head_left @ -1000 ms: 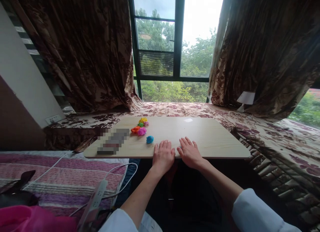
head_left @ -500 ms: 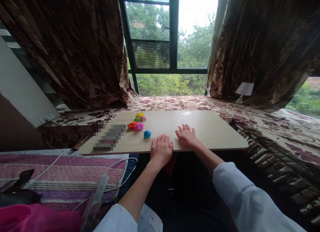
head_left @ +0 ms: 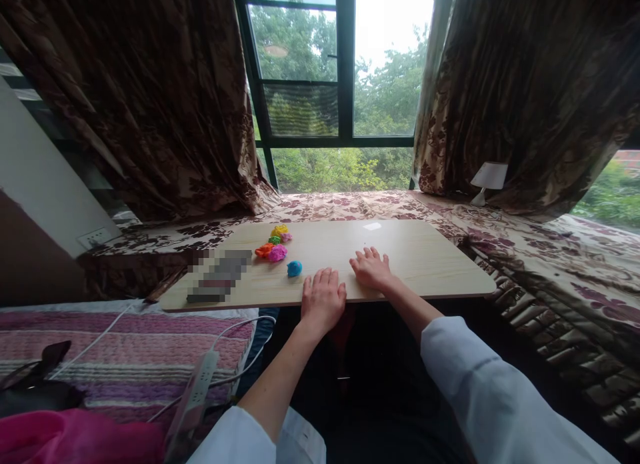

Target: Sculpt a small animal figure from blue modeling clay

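Observation:
My left hand [head_left: 324, 297] lies flat near the front edge of the pale wooden tabletop [head_left: 415, 251], fingers stretched out and holding nothing. To its right my right hand [head_left: 371, 269] rests on the same board with its fingers spread. A small blue lump [head_left: 295, 269], perhaps modelling clay, sits just left of and beyond my left hand, apart from it. Farther left and back is a cluster of similar lumps: magenta [head_left: 278, 253], orange [head_left: 264, 251], green [head_left: 275, 240], yellow [head_left: 279, 231] and light pink [head_left: 287, 237].
A blurred dark flat object [head_left: 220, 276] lies at the tabletop's left end. A white power strip [head_left: 203, 377] with cables stands at the lower left beside a striped quilt [head_left: 115, 357]. Behind the board runs a flower-patterned sill with a small lamp [head_left: 490, 177] at right.
My right hand and forearm have shifted very slightly left. The lumps and my left hand stay in place.

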`<state>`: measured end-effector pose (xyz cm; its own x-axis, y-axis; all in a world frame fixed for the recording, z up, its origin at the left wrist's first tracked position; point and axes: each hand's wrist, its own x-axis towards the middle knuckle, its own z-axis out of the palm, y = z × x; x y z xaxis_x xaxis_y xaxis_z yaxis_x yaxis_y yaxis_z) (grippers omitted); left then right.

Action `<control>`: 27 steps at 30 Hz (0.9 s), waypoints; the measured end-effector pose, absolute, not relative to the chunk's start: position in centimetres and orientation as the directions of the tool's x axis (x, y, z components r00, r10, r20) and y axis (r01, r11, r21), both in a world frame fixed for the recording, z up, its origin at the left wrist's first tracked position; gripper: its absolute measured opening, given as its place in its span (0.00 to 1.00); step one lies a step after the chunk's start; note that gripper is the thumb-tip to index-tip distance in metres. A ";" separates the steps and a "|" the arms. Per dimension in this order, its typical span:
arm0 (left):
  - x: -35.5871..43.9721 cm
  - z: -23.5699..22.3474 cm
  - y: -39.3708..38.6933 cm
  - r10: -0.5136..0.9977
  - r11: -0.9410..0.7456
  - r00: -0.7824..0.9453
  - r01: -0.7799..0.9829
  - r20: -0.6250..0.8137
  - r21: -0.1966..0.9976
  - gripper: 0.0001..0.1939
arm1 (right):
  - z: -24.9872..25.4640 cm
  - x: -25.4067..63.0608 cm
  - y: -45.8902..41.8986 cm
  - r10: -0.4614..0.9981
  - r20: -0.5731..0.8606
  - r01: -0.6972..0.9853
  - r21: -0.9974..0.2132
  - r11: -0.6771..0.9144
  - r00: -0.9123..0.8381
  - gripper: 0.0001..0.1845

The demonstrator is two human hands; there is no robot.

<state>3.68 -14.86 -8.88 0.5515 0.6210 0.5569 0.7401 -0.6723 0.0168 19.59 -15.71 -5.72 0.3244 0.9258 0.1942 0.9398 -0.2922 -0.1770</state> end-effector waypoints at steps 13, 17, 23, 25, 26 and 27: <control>3.6 -8.7 -15.0 0.637 -0.667 0.550 0.744 0.540 0.029 0.20 | -6.2 17.8 -19.0 0.962 0.147 0.965 -0.163 -0.207 0.231 0.28; 3.7 -8.7 -15.0 0.636 -0.668 0.554 0.744 0.537 0.023 0.21 | -5.6 19.0 -16.5 0.936 0.150 0.941 -0.174 -0.291 0.318 0.25; 3.7 -8.8 -14.9 0.641 -0.668 0.554 0.743 0.532 0.031 0.21 | -5.6 19.3 -15.7 0.932 0.128 0.933 -0.169 -0.316 0.339 0.25; 3.6 -8.8 -14.9 0.642 -0.668 0.551 0.743 0.532 0.036 0.21 | -5.8 18.8 -16.7 0.942 0.130 0.944 -0.165 -0.286 0.308 0.26; 3.6 -8.8 -15.0 0.642 -0.668 0.551 0.743 0.533 0.037 0.21 | -5.9 18.5 -17.3 0.948 0.132 0.950 -0.162 -0.268 0.290 0.27; 3.6 -8.8 -15.0 0.642 -0.669 0.551 0.742 0.534 0.038 0.21 | -6.1 18.2 -17.7 0.953 0.133 0.954 -0.160 -0.252 0.274 0.27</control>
<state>3.62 -14.98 -8.81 0.5508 0.6417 0.5337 0.7424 -0.6688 0.0381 18.18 -17.74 -6.06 0.2736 0.9525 0.1334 0.9545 -0.2518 -0.1599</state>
